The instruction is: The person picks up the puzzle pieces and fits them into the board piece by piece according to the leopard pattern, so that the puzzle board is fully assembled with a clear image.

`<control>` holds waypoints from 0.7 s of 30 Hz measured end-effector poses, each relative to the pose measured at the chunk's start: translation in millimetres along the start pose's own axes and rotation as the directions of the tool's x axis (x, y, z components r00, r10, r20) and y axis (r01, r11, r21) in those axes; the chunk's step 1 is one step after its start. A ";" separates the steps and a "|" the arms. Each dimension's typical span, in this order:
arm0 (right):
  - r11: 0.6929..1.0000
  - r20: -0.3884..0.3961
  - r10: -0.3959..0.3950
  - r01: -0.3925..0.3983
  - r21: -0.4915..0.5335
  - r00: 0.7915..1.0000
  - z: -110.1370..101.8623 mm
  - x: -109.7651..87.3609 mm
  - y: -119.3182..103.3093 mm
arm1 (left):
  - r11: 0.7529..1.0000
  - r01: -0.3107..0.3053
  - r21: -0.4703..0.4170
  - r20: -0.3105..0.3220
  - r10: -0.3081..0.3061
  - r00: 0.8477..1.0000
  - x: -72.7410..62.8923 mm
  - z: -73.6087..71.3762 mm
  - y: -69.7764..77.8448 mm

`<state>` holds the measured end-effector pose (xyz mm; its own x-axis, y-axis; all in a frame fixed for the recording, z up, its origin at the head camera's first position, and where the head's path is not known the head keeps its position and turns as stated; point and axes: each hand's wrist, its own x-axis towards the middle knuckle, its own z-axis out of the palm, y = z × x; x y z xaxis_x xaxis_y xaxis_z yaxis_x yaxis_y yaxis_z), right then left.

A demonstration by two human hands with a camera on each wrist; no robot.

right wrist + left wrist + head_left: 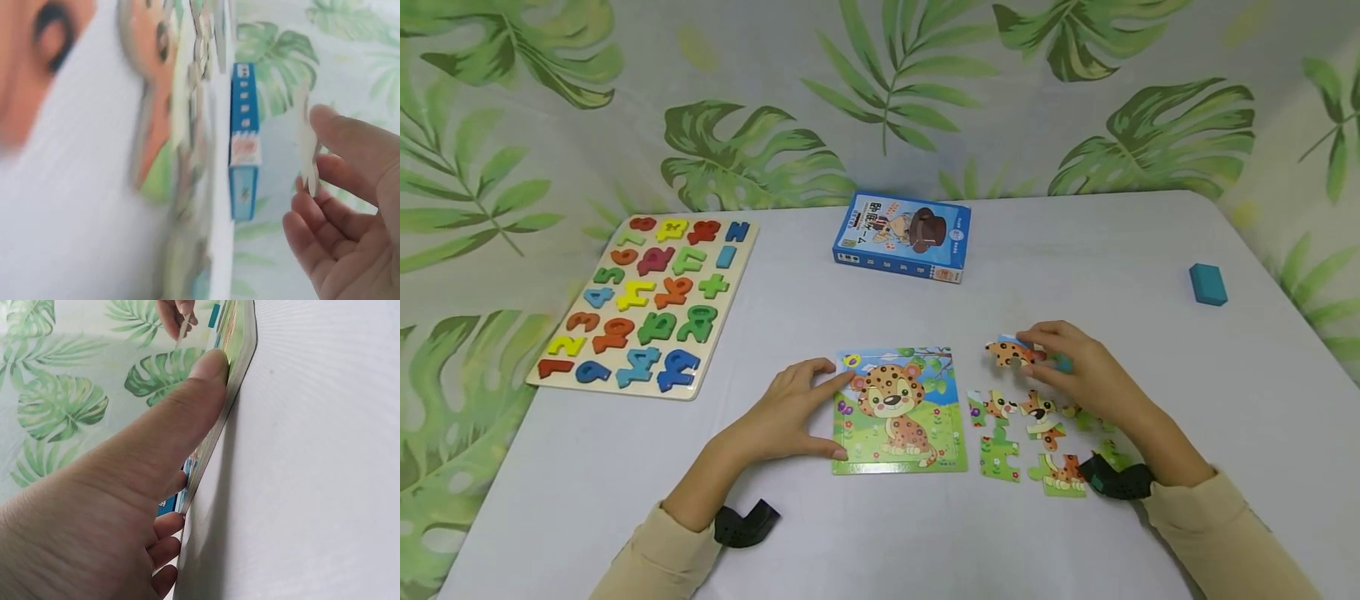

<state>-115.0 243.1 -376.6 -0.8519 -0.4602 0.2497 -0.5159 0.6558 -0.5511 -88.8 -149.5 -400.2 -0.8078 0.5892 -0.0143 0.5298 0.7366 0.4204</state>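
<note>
A square puzzle board (898, 412) with a spotted leopard cub picture lies flat on the white table. My left hand (790, 412) rests along its left edge, thumb at the lower corner and index finger near the upper one. In the left wrist view the thumb (209, 369) touches the board's rim. Above the table, right of the board, my right hand (1071, 367) pinches a spotted puzzle piece (1006, 352) with blue at its top. The right wrist view shows that piece (307, 147) edge-on between thumb and fingers. Several loose puzzle pieces (1000, 458) lie below this hand.
A blue game box (902, 235) lies behind the board. At the left is a wooden number board (643, 304) with colored numerals. A teal block (1207, 284) sits at the far right. A leaf-patterned cloth (887, 92) hangs behind the table.
</note>
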 end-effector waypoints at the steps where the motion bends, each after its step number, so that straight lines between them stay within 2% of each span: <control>1: 1.000 -0.008 -0.007 0.007 0.006 1.000 -1.0 2.1 -5.8 | 1.000 0.001 -0.002 -0.001 -0.001 1.000 -0.2 -0.3 0.1; 7: 0.996 -0.031 -0.077 0.079 0.040 0.997 4.0 19.4 -42.1 | 1.000 0.000 -0.008 -0.011 0.000 1.000 -0.2 -0.3 -1.1; 12: 0.984 -0.016 -0.116 0.117 0.135 0.993 25.5 37.5 -67.5 | 1.000 -0.015 -0.001 -0.042 0.015 0.999 0.3 2.5 -2.2; 16: 0.977 0.040 -0.104 0.094 0.194 0.994 48.5 50.2 -80.4 | 0.999 -0.039 0.003 -0.067 0.039 0.997 2.2 5.0 -0.9; 21: 0.985 0.114 -0.063 0.043 0.169 0.991 69.1 59.5 -82.1 | 0.998 -0.064 0.013 -0.061 0.065 0.996 5.0 7.8 2.4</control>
<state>-117.1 120.5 -371.4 -0.8018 -0.5660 0.1917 -0.5298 0.5247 -0.6663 -89.6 -142.2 -406.3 -0.7858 0.6148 0.0681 0.5841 0.7013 0.4086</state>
